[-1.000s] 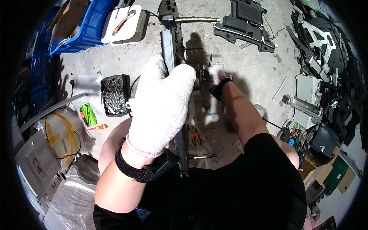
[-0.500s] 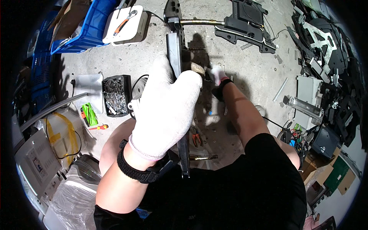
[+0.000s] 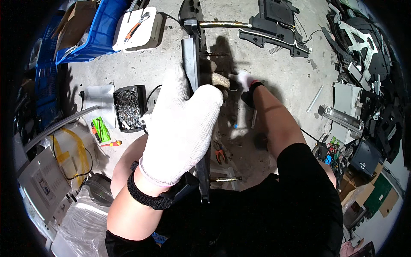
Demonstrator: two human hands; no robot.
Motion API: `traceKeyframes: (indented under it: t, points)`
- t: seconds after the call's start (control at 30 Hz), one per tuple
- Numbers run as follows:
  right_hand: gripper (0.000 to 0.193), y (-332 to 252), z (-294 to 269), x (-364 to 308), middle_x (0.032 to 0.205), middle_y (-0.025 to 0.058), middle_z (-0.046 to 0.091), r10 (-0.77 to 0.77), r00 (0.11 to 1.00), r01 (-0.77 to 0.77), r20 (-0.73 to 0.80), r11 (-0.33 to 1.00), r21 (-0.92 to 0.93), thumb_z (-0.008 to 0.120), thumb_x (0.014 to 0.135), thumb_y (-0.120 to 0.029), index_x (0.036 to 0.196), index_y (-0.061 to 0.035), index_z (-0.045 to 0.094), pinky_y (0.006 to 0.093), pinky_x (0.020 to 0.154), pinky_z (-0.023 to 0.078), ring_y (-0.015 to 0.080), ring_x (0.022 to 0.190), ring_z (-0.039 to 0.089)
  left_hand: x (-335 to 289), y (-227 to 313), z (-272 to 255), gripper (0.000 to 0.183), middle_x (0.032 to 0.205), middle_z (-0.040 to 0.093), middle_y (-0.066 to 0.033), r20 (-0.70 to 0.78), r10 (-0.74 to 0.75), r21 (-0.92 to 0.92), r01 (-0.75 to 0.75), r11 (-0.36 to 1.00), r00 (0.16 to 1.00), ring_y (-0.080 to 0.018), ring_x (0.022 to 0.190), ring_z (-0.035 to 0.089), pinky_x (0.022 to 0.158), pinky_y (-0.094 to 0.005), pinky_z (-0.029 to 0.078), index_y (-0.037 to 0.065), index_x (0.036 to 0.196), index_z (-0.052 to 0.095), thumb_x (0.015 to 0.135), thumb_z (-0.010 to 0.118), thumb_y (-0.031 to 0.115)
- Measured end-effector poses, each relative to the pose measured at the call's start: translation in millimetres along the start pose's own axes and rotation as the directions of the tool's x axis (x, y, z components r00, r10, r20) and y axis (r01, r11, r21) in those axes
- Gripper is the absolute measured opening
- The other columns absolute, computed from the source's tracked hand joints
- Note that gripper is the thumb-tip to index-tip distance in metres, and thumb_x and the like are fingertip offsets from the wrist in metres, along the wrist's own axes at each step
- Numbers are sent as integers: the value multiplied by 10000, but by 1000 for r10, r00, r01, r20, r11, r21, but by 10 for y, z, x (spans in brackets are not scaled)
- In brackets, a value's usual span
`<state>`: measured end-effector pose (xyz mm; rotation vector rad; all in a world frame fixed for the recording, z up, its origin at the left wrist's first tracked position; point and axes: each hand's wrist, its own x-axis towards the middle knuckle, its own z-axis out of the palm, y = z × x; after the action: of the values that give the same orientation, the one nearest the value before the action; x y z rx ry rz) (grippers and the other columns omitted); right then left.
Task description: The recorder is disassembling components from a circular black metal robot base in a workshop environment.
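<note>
One gloved left grip (image 3: pixel 182 122) wrapped round black bar (image 3: pixel 191 58).

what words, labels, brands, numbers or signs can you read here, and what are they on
None can be read.
White panel, lower left: printed marks, too small to read.
Black shirt: faint mark near the picture's lower edge, too blurred.
Dark box, right: small pale mark, too small to tell.

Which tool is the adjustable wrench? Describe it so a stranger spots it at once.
Find the blue bin at upper left. Right beside it is a white flat-topped object, and the adjustable wrench lies on that, orange-handled with a silver head, the only tool there.
</note>
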<state>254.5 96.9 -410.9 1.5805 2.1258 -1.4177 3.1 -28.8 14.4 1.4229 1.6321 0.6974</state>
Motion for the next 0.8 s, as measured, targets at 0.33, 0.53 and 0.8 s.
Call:
traceKeyframes:
  t: [0.33,0.53,0.8]
  points:
    - [623,-223,-174,-9,875,187,698,215,952,-60,-219,829,557,459,1051,-519,971,56,685,389,764,475,253,816,626,73,-19,126,126,1011,569,-194,-63,106,-115,-113,987,992,-334,870,621,733,-403,518,81,1041,663,932,608,108]
    - [252,-443,540,-598,1049,92,703,-17,888,283,-459,808,517,660,991,-159,1168,15,612,346,853,520,191,920,657,66,-157,61,178,918,579,-150,-158,26,-146,-49,988,987,-241,805,568,734,-361,490,-8,1036,624,973,584,154]
    - [385,-60,687,-725,1121,159,733,117,896,-55,-428,986,155,741,878,-156,1223,-21,635,414,939,537,343,1136,671,1,-121,109,132,982,574,-193,-88,-182,-318,145,937,979,-290,854,597,705,-382,501,27,1040,633,960,568,109]
